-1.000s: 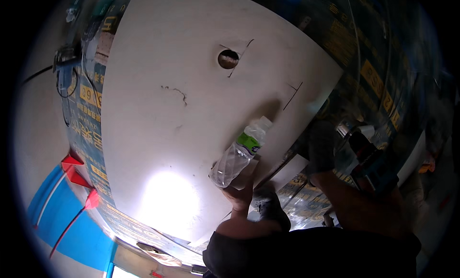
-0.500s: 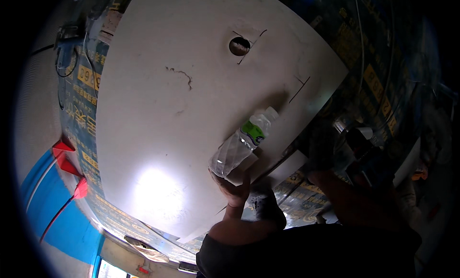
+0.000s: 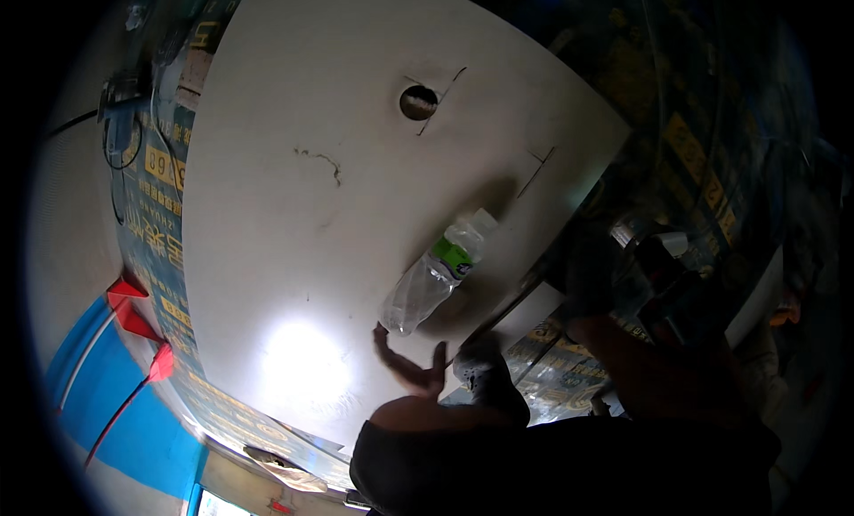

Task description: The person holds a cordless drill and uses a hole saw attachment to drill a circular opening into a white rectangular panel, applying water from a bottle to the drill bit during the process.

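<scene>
A clear plastic bottle with a green label and white cap lies slantwise on the large pale board. Just below its base, my left hand is open, thumb and fingers spread, with a small gap to the bottle. My right hand is dark and in shadow beyond the board's right edge, its fingers not distinguishable. Beside it is a dark power tool with a shiny metal cylindrical part; whether the hand touches it is hidden by the shade.
The board has a round hole and dark pencil-like marks. Printed dark sheeting covers the floor around it. My shoe stands at the board's near edge. Red pieces and a blue wall panel are at left.
My left hand has let go of the bottle and drawn back toward me, fingers spreading. The bottle stays lying on the board. The whole view has shifted slightly.
</scene>
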Demonstrator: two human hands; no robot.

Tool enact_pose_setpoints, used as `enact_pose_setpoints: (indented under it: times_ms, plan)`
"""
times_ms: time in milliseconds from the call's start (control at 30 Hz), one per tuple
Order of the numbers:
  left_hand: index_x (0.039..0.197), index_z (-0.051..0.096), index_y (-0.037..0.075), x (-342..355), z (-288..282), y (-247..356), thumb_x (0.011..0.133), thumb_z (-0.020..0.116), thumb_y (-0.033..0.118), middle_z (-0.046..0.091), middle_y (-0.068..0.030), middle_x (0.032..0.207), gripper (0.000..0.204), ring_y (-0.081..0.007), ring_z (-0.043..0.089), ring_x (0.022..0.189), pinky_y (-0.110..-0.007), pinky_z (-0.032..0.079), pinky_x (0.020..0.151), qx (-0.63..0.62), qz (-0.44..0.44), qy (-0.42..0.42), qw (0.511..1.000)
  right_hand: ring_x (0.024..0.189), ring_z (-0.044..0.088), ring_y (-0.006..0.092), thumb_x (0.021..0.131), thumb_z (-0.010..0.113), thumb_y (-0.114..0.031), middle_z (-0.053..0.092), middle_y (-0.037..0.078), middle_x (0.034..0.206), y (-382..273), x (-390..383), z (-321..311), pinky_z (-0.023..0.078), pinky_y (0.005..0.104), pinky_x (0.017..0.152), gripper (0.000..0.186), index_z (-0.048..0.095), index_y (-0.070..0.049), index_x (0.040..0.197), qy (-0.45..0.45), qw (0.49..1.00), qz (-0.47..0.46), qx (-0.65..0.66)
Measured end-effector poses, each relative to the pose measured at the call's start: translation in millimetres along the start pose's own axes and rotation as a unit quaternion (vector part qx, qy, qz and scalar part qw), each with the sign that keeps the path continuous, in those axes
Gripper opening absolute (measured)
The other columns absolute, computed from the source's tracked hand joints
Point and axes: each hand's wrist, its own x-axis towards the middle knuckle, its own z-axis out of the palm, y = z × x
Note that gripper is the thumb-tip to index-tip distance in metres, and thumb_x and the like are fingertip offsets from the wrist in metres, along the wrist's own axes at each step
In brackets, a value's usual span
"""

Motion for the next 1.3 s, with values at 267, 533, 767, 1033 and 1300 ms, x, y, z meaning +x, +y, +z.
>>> enact_pose_setpoints:
  times_ms: [267, 533, 767, 1033, 1300]
  plan:
    - [0.135, 0.043, -0.002, 98, -48, 9, 0.09, 0.065, 0.035, 0.054, -0.0171, 0.125, 0.062, -0.0251, 0.057, 0.107, -0.036, 0.047, 0.09, -0.326, -0.278, -0.189, 0.883, 0.086, 0.066, 0.018, 0.076, 0.076, -0.016, 0.068, 0.009, 0.093, 25, -12, -14, 0.052, 0.0314, 0.075, 0.03, 0.064, -0.006, 0.102, 0.018, 0.996, -0.025, 0.08]
    - [0.131, 0.047, -0.004, 108, -54, 16, 0.09, 0.061, 0.016, 0.06, -0.0163, 0.118, 0.048, -0.0249, 0.06, 0.105, -0.035, 0.047, 0.092, -0.161, -0.283, -0.239, 0.915, 0.089, 0.067, 0.0203, 0.076, 0.076, -0.018, 0.068, 0.01, 0.095, 39, -23, -34, 0.052, 0.0327, 0.076, 0.033, 0.064, -0.007, 0.104, 0.043, 0.993, -0.029, 0.106]
    - [0.124, 0.054, -0.003, 115, -70, 34, 0.091, 0.058, 0.018, 0.063, -0.0152, 0.11, 0.039, -0.0223, 0.06, 0.102, -0.034, 0.048, 0.09, -0.232, -0.354, -0.237, 0.874, 0.098, 0.067, 0.0311, 0.071, 0.078, -0.029, 0.069, 0.016, 0.102, 25, -23, -42, 0.052, 0.0371, 0.083, 0.058, 0.057, -0.009, 0.122, -0.013, 0.991, 0.094, 0.099]
    - [0.111, 0.064, -0.001, 149, -51, 14, 0.093, 0.054, 0.025, 0.066, -0.0119, 0.101, 0.033, -0.018, 0.061, 0.094, -0.031, 0.049, 0.085, -0.226, -0.354, -0.241, 0.875, 0.09, 0.064, 0.0146, 0.076, 0.076, -0.023, 0.069, 0.01, 0.095, 0, -15, -57, 0.049, 0.0316, 0.078, 0.04, 0.063, -0.004, 0.108, -0.037, 0.988, 0.084, 0.124]
    - [0.131, 0.046, 0.004, 268, -35, -71, 0.093, 0.052, 0.054, 0.045, -0.0225, 0.128, 0.063, -0.0376, 0.043, 0.12, -0.053, 0.041, 0.095, 0.258, -0.144, 0.187, 0.937, 0.096, 0.067, 0.0336, 0.068, 0.079, -0.034, 0.07, 0.016, 0.099, -28, -5, -53, 0.052, 0.0388, 0.082, 0.068, 0.054, -0.007, 0.125, -0.031, 0.996, 0.075, 0.04]
